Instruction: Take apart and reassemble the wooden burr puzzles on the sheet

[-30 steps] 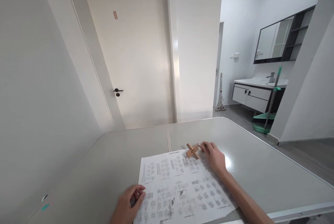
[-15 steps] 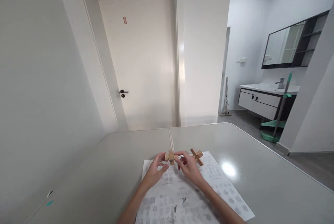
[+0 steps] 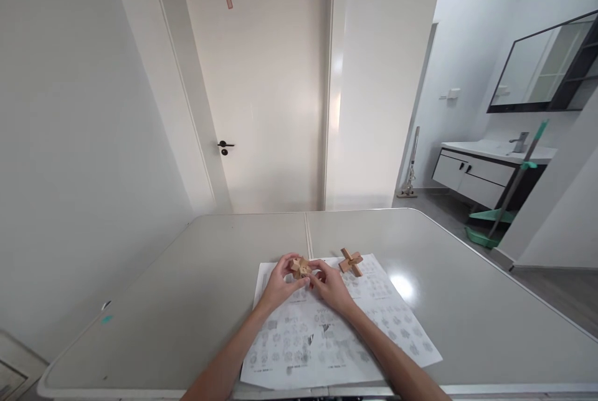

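Between my two hands, over the upper part of a printed paper sheet (image 3: 289, 363), is a small interlocking wooden puzzle (image 3: 299, 267). My left hand (image 3: 279, 283) grips it from the left, fingers behind and thumb in front. From the right, my right hand (image 3: 329, 286) has its fingertips on the puzzle too, covering part of that side. A second wooden puzzle of crossed bars (image 3: 351, 262) lies on the sheet's far edge, just right of my right hand and apart from it.
The sheet lies on a grey table (image 3: 187, 326) with a seam running down its middle. Beyond the table stands a closed white door (image 3: 271, 89). To the right are a sink cabinet (image 3: 471, 170), a mop (image 3: 412, 167) and a green dustpan (image 3: 483, 237).
The view has tilted down, showing the table's near edge. My hands have turned the held puzzle, and my left thumb now touches its front. The second puzzle stays put on the sheet.
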Motion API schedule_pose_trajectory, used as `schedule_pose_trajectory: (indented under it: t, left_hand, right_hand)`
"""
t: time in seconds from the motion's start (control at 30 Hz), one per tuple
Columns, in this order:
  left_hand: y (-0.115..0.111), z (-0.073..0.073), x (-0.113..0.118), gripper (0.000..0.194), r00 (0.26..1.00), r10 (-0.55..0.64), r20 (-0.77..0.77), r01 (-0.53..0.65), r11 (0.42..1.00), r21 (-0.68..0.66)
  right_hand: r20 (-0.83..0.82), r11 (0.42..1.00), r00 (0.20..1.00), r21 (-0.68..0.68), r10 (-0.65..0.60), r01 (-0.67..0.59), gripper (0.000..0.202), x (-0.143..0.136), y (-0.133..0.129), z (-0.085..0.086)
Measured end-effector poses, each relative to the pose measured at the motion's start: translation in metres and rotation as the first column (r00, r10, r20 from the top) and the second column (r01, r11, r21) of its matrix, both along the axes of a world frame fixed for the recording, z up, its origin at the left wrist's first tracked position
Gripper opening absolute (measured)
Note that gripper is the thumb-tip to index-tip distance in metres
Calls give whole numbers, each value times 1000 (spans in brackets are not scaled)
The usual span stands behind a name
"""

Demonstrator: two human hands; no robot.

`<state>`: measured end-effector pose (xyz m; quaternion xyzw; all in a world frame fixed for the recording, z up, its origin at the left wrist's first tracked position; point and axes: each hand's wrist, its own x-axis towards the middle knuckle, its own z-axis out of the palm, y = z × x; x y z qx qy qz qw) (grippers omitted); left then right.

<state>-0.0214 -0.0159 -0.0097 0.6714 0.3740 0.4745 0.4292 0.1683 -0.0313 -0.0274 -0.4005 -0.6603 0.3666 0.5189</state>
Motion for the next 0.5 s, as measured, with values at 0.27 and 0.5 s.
schedule_pose_trajectory:
  t: [0.27,0.5]
  left_hand:
    - [-2,1,0,69,1000,-18,-20,17,999,-34]
    - [-7,8,2,64,996,-86,-34,84,996,-41]
  right_hand:
    - [-108,989,988,-93,108,-118,38,2,1,0]
    - [-227,939,942,-184,248,-292,52,6,-2,10]
